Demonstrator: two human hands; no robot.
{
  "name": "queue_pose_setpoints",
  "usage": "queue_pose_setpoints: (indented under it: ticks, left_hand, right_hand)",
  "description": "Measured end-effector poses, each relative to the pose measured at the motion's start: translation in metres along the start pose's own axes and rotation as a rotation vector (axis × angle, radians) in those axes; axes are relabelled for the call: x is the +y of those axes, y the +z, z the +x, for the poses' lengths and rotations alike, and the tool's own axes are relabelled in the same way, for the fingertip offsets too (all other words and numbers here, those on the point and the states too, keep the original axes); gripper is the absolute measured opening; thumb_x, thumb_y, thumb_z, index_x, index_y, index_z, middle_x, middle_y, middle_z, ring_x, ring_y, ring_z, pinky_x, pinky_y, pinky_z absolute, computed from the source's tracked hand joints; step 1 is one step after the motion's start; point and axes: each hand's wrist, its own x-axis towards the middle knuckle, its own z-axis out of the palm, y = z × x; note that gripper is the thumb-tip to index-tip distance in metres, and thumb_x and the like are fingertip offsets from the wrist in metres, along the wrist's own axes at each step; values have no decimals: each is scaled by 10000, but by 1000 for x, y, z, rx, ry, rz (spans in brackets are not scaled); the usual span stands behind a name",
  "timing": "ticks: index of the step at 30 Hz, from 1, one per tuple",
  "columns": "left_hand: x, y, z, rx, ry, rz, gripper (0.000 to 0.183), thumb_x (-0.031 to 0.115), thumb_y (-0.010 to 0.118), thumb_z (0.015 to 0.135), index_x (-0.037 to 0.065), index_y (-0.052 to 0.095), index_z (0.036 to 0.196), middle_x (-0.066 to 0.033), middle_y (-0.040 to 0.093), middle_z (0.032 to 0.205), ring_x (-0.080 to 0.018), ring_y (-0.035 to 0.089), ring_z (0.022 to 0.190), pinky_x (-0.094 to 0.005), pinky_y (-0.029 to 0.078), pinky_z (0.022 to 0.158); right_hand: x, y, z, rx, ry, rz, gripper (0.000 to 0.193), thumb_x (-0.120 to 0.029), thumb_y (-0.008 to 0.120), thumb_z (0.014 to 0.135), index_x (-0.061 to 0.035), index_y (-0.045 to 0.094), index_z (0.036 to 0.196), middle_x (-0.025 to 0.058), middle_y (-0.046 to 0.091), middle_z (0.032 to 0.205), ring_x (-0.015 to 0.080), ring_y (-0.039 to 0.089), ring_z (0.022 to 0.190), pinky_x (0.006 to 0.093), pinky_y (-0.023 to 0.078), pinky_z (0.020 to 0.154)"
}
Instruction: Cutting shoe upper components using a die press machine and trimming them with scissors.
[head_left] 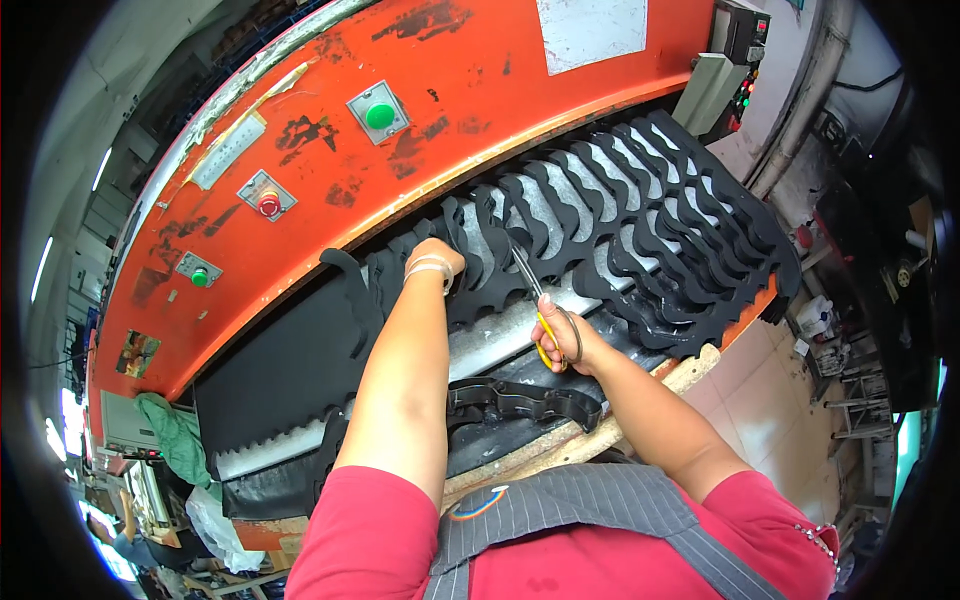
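two hands: right hand [562, 338] around scissors [537, 300], left hand [434, 256] on black cut sheet [640, 230]

Bright daylight, prob. from windows at left; sharp centre, fisheye bend w/ dark rim.

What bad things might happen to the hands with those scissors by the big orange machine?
The scissors in the right hand point toward the left hand, which grips the black sheet close by; a slip might nick the fingers. Both hands also reach under the orange press, so they could get pinched if it came down.
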Motion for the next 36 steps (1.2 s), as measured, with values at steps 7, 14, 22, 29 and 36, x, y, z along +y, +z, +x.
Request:
queue_pose_setpoints:
  ticks: [7, 14, 22, 29, 36]
  left_hand:
    - [-71, 45, 25, 139, 176, -1111, 238, 155, 569, 669, -27, 596, 820, -87, 587, 784, -187, 521, 748, -287, 410, 719]
    - [-82, 50, 42, 195, 109, -1262, 287, 224, 604, 767, -27, 642, 900, -113, 641, 849, -196, 572, 817, -292, 424, 783]
    - [-97, 59, 53, 244, 245, -949, 369, 332, 571, 862, -31, 608, 910, -116, 644, 828, -184, 595, 813, -325, 451, 751]
    - [-117, 53, 64, 114, 379, -914, 350, 305, 564, 885, -37, 588, 961, -90, 617, 892, -158, 554, 817, -311, 442, 761]
    - [-57, 6, 4, 174, 181, -183, 411, 314, 538, 890, -30, 565, 1113, -235, 593, 1141, -361, 548, 1117, -422, 411, 942]
  right_hand:
    - [-16, 15, -11, 119, -90, -382, 771, -702, 368, 850, 46, 553, 847, 35, 454, 555, 138, 479, 399, 294, 442, 374]
    - [-55, 83, 17, -44, -19, -307, 772, -725, 375, 831, 31, 529, 844, -3, 398, 541, 98, 415, 408, 268, 417, 386]
    - [-27, 83, 48, -70, 212, -271, 820, -774, 346, 798, 27, 517, 841, 15, 398, 548, 105, 423, 439, 275, 425, 391]
    - [-23, 90, 48, -86, 223, -245, 897, -842, 351, 725, 26, 516, 885, 12, 397, 604, 114, 445, 472, 288, 454, 425]
    - [-27, 82, 60, -65, 246, -175, 894, -833, 321, 741, 29, 511, 883, 23, 417, 577, 117, 452, 466, 292, 468, 420]
